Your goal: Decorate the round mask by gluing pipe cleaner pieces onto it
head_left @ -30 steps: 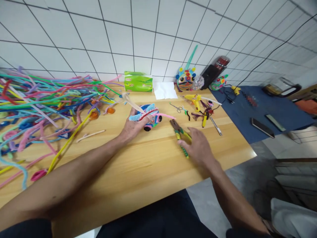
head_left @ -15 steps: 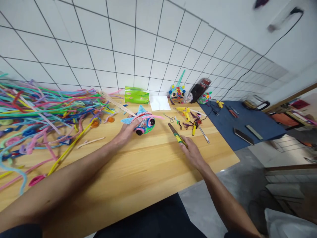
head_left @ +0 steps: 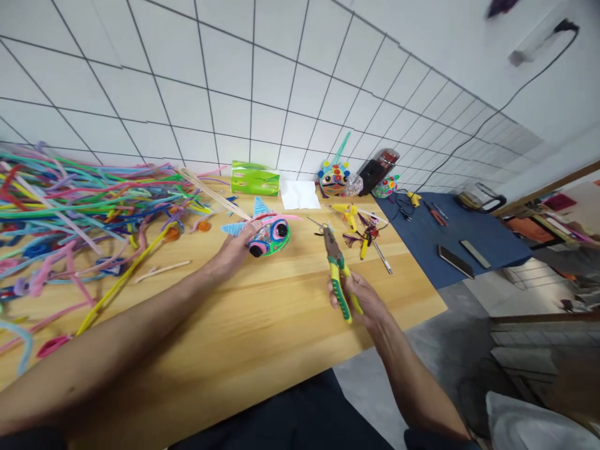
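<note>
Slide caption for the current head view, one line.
Left hand on a colourful craft figure, right hand gripping pliers, pipe cleaners heaped at left.

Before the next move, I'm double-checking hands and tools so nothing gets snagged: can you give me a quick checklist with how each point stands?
1. Left hand holding the colourful craft head: ok, fingers on its side beside the blue ears.
2. Right hand holding the pliers: ok, by the green-and-yellow handles.
3. Pliers clear of the pink strand on the craft head: ok, a gap shows between them.
4. Pliers clear of the scissors: cannot tell, their tips overlap in this view.
5. Yellow glue gun cool: cannot tell, heat does not show.
</note>
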A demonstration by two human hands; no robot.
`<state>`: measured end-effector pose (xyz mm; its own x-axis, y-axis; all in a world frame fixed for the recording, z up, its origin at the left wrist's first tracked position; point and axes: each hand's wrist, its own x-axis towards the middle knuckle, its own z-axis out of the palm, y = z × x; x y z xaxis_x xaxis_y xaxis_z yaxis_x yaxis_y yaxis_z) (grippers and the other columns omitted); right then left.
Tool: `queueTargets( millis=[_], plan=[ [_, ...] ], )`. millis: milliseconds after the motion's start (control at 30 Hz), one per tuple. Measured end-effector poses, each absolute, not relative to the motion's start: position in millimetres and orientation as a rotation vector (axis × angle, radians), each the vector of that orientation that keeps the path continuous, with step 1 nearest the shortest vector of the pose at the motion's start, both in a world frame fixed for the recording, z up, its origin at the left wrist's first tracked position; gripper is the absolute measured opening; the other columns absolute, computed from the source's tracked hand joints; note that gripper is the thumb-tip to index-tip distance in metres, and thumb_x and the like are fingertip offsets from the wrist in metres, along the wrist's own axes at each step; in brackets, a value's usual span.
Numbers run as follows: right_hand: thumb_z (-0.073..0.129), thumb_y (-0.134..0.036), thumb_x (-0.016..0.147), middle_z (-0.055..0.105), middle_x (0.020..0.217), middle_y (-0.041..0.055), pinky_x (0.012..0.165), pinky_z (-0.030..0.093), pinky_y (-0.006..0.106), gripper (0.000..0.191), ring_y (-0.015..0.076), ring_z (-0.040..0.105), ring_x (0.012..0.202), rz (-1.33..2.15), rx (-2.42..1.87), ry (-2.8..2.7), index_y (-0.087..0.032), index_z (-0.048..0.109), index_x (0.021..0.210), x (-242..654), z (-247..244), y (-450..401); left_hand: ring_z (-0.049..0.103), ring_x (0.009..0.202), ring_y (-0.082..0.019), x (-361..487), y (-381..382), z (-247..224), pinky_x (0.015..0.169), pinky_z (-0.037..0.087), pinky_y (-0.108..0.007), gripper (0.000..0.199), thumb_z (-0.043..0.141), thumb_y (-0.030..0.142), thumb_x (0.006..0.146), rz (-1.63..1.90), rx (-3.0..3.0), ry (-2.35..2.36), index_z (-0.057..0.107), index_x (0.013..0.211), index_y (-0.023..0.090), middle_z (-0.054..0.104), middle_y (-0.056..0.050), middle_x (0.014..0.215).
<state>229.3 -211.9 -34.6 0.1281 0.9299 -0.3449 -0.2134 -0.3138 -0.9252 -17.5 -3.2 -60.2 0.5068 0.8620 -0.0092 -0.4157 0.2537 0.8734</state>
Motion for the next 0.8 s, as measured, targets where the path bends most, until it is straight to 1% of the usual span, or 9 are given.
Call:
queueTargets(
  millis=[100, 167, 200, 267, 367, 433, 567, 667, 800],
  plan=[
    [0.086, -0.067, 0.071, 0.069, 0.071, 0.0021, 0.058, 0.052, 0.03, 0.054, 0.0187, 0.064, 0.061, 1.401, -1.613, -0.913, -0.02, 0.069, 0.09, 244, -45, -213, 0.072, 0.127, -0.031, -17, -2, -56, 0.11, 0.059, -0.045, 0.061, 0.077, 0.061, 0.086, 0.898, 0.859, 0.597, 0.072, 0.133, 0.022, 0.076, -0.009, 0.138],
    [0.079, -0.062, 0.079, 0.066, 0.067, -0.0005, 0.057, 0.05, 0.03, 0.044, 0.0181, 0.061, 0.06, 1.216, -1.831, -1.059, -0.02, 0.071, 0.089, 255, -52, -214, 0.073, 0.126, -0.032, -18, -2, -52, 0.107, 0.061, -0.046, 0.063, 0.078, 0.062, 0.085, 0.857, 0.828, 0.603, 0.071, 0.134, 0.023, 0.076, -0.009, 0.138],
    [0.074, -0.059, 0.083, 0.068, 0.07, 0.0004, 0.06, 0.053, 0.032, 0.04, 0.0198, 0.064, 0.064, 1.082, -1.915, -1.138, -0.021, 0.072, 0.091, 260, -56, -215, 0.073, 0.126, -0.032, -18, -2, -50, 0.105, 0.063, -0.046, 0.064, 0.079, 0.063, 0.084, 0.839, 0.819, 0.603, 0.071, 0.134, 0.023, 0.075, -0.009, 0.139],
    [0.064, -0.054, 0.089, 0.077, 0.088, 0.005, 0.079, 0.059, 0.039, 0.036, 0.0268, 0.073, 0.085, 0.83, -2.022, -1.272, -0.022, 0.077, 0.1, 267, -61, -218, 0.073, 0.126, -0.033, -19, -3, -47, 0.102, 0.065, -0.045, 0.065, 0.079, 0.064, 0.083, 0.813, 0.802, 0.607, 0.071, 0.134, 0.025, 0.075, -0.008, 0.139],
    [0.056, -0.05, 0.094, 0.08, 0.119, 0.0107, 0.102, 0.057, 0.051, 0.041, 0.0351, 0.074, 0.115, 0.537, -2.131, -1.412, -0.025, 0.078, 0.118, 269, -68, -226, 0.074, 0.125, -0.032, -18, -6, -44, 0.099, 0.066, -0.045, 0.067, 0.078, 0.067, 0.084, 0.791, 0.787, 0.595, 0.07, 0.137, 0.027, 0.076, -0.008, 0.139],
    [0.05, -0.047, 0.098, 0.078, 0.127, 0.0124, 0.101, 0.058, 0.054, 0.042, 0.0358, 0.074, 0.116, 0.4, -2.207, -1.52, -0.028, 0.076, 0.126, 267, -73, -232, 0.074, 0.124, -0.032, -17, -8, -44, 0.1, 0.065, -0.045, 0.067, 0.076, 0.067, 0.086, 0.799, 0.797, 0.574, 0.069, 0.138, 0.026, 0.076, -0.008, 0.138],
    [0.042, -0.041, 0.106, 0.076, 0.119, 0.015, 0.094, 0.061, 0.052, 0.043, 0.0343, 0.073, 0.109, 0.115, -2.257, -1.756, -0.029, 0.072, 0.134, 262, -84, -244, 0.072, 0.127, -0.032, -16, -13, -46, 0.109, 0.06, -0.046, 0.065, 0.077, 0.064, 0.087, 0.902, 0.886, 0.553, 0.069, 0.136, 0.022, 0.074, -0.011, 0.139],
    [0.048, -0.048, 0.106, 0.074, 0.123, 0.0179, 0.096, 0.06, 0.056, 0.049, 0.037, 0.07, 0.113, -0.172, -2.198, -1.899, -0.024, 0.063, 0.145, 258, -93, -253, 0.067, 0.134, -0.033, -17, -15, -50, 0.116, 0.054, -0.049, 0.063, 0.078, 0.059, 0.089, 0.976, 0.966, 0.565, 0.066, 0.137, 0.02, 0.071, -0.013, 0.144],
    [0.052, -0.056, 0.105, 0.069, 0.133, 0.0213, 0.093, 0.06, 0.057, 0.065, 0.0381, 0.066, 0.115, -0.405, -2.114, -1.999, -0.017, 0.049, 0.156, 253, -106, -261, 0.066, 0.133, -0.037, -19, -15, -56, 0.115, 0.052, -0.052, 0.066, 0.079, 0.057, 0.088, 1.013, 1.039, 0.54, 0.064, 0.14, 0.019, 0.07, -0.015, 0.143]
  ],
)
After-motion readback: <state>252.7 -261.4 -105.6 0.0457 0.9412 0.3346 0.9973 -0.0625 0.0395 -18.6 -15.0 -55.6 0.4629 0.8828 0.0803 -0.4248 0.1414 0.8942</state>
